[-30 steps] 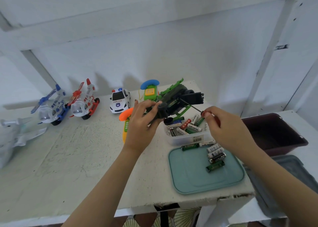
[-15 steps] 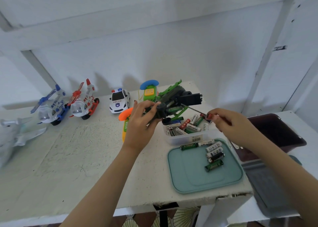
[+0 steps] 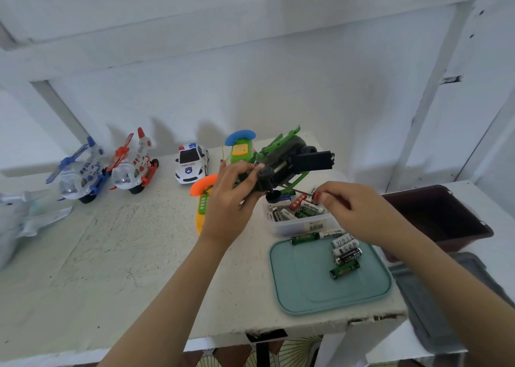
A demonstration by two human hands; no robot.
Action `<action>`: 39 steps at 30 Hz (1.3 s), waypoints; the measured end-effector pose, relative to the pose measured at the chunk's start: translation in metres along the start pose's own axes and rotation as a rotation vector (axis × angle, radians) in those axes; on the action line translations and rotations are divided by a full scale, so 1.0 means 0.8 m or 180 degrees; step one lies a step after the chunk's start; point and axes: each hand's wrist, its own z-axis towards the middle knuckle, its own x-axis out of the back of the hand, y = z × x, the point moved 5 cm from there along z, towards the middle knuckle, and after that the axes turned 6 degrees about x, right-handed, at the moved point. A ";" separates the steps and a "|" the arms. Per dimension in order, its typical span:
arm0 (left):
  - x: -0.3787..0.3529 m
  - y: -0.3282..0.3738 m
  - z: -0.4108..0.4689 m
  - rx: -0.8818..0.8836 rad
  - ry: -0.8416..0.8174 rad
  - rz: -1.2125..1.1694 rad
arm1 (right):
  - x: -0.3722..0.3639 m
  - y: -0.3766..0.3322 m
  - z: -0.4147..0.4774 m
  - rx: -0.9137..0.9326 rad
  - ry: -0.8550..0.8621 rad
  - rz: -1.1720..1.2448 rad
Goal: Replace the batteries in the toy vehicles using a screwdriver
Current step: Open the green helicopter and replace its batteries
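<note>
My left hand (image 3: 230,196) grips a dark green and black toy vehicle (image 3: 287,162) and holds it tilted above the table, over a clear tub of batteries (image 3: 299,221). My right hand (image 3: 354,213) pinches a thin screwdriver (image 3: 302,191) whose handle is hidden in my fingers; its shaft points left toward the underside of the toy. Several loose batteries (image 3: 344,251) lie on a teal lid (image 3: 312,288) near the table's front right corner.
A blue helicopter (image 3: 80,176), a red helicopter (image 3: 135,169), a police car (image 3: 191,163) and a green-blue toy (image 3: 241,148) line the back of the white table (image 3: 111,255). An orange toy (image 3: 202,199) lies behind my left hand. A dark bin (image 3: 434,216) stands at the right.
My right hand has dropped lower and drawn the screwdriver down from the toy's body to just above the battery tub. The left hand keeps the toy raised, turned slightly.
</note>
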 end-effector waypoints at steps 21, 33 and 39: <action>0.004 -0.001 -0.001 0.0367 0.0276 0.0148 | -0.047 -0.033 -0.018 -0.0410 0.0951 0.0695; 0.009 0.008 -0.002 -0.0539 0.0072 0.0816 | 0.011 -0.043 0.007 0.0000 0.0549 0.0083; 0.007 0.007 -0.005 -0.0657 0.0077 0.0992 | 0.016 -0.068 0.016 0.0042 0.0274 -0.0913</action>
